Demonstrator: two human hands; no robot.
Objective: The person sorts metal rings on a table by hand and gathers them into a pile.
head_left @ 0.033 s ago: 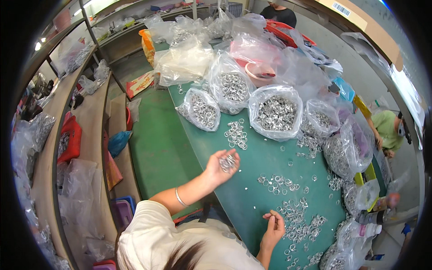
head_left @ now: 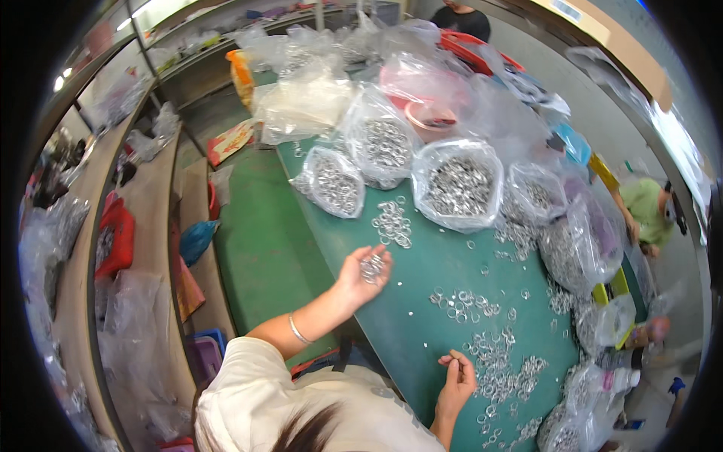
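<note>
Sorting small metal rings at a green table

The left hand point(head_left: 365, 273) is turned palm up, fingers half curled, and cups a small heap of rings point(head_left: 372, 267) above the table point(head_left: 422, 271) edge. The right hand point(head_left: 457, 374) rests low on the table, its thumb and fingers pinched on what seems one ring, just beside the loose rings point(head_left: 501, 369). No change can be told from this single moment. Open bags point(head_left: 457, 183) of rings stand further away.
</note>
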